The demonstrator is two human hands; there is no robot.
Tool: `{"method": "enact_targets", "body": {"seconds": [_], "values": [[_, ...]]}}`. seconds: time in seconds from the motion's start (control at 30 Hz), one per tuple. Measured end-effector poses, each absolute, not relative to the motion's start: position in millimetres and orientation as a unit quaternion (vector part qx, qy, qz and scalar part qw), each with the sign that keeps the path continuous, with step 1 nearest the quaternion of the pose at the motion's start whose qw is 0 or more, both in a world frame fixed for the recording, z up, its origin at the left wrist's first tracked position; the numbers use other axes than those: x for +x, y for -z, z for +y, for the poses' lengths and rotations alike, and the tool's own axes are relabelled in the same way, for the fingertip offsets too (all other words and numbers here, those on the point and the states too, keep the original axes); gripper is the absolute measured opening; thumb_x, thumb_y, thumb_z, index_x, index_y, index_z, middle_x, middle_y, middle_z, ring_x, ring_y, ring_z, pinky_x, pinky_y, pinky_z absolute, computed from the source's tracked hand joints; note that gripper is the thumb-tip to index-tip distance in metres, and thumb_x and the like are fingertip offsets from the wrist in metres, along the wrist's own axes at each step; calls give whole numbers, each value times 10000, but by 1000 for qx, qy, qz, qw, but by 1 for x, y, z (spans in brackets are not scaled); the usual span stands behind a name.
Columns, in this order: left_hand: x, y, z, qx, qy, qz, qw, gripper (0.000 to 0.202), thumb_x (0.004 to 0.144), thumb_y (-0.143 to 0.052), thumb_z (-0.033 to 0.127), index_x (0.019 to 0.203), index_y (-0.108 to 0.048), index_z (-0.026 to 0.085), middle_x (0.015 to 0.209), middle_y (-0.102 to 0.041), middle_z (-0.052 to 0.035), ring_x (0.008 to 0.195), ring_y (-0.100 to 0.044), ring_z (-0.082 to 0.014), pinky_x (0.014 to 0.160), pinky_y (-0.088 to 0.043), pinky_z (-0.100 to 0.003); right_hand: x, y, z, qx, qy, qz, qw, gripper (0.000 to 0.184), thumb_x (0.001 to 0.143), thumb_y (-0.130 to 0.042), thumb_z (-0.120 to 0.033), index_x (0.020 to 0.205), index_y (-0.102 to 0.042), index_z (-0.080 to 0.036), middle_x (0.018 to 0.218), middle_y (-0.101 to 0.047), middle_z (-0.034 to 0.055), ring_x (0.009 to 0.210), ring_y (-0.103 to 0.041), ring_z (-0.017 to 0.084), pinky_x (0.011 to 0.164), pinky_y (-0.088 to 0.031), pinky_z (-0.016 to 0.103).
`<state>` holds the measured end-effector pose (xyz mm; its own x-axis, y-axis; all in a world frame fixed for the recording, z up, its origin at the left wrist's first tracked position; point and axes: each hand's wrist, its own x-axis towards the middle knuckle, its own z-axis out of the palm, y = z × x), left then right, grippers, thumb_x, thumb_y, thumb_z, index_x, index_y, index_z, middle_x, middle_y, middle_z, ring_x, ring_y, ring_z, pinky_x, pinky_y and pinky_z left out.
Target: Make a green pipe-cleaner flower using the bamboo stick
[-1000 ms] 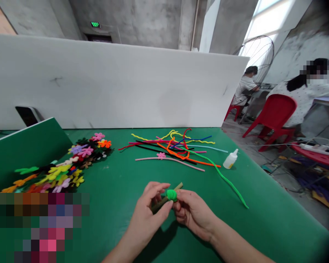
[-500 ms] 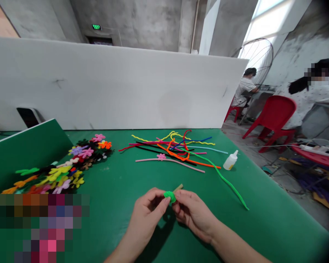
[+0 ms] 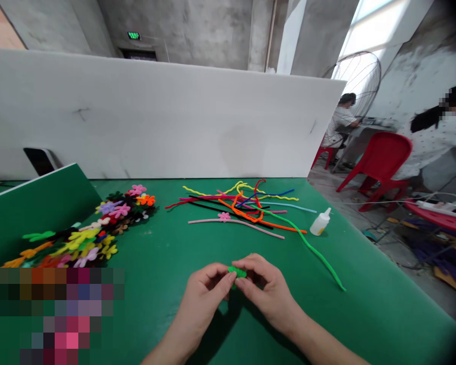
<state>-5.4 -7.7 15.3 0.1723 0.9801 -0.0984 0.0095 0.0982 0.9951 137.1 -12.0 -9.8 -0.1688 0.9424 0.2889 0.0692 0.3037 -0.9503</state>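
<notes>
My left hand (image 3: 207,291) and my right hand (image 3: 264,289) meet just above the green table (image 3: 365,304), fingertips pinched together on a small bright green felt piece (image 3: 237,271). Only a bit of the green piece shows between the fingers. The brown stick that it sat on is hidden by my fingers. Beyond my hands lies a pink pipe cleaner with a pink felt flower (image 3: 224,216) on it, and a long green pipe cleaner (image 3: 311,248) runs off to the right.
A tangle of coloured pipe cleaners (image 3: 247,203) lies mid-table, a heap of felt flowers (image 3: 95,228) at the left, a small white glue bottle (image 3: 320,222) at the right. A white board (image 3: 155,116) stands behind. Other people sit on red chairs (image 3: 380,157) far right.
My hands have closed in over the green piece. The brown stick, seen poking out between them earlier, no longer shows.
</notes>
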Motion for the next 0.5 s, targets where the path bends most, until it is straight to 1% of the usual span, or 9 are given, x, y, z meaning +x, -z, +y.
{"method": "enact_targets", "body": {"seconds": [0.2, 0.37, 0.5], "values": [[-8, -11, -9, 488, -445, 450, 601, 245, 748, -567, 299, 558, -585, 145, 510, -474, 24, 534, -415, -103, 535, -343, -210, 138, 6, -13, -406, -419, -632, 510, 173, 726, -609, -171, 892, -637, -209, 796, -542, 27, 617, -475, 116, 565, -396, 238], [-7, -10, -9, 449, -451, 433, 638, 231, 754, -561, 297, 590, -598, 138, 523, -475, 23, 536, -415, -97, 542, -350, -211, 138, 5, -15, -403, -413, -633, 516, 168, 723, -605, -156, 882, -627, -205, 806, -541, 26, 628, -489, 117, 580, -411, 240], [-6, -10, -10, 456, -446, 432, 637, 203, 752, -569, 277, 607, -603, 139, 532, -497, 21, 534, -429, -94, 548, -351, -210, 137, 5, -14, -412, -404, -635, 513, 165, 713, -607, -147, 867, -628, -203, 802, -547, 26, 619, -493, 117, 571, -414, 238]]}}
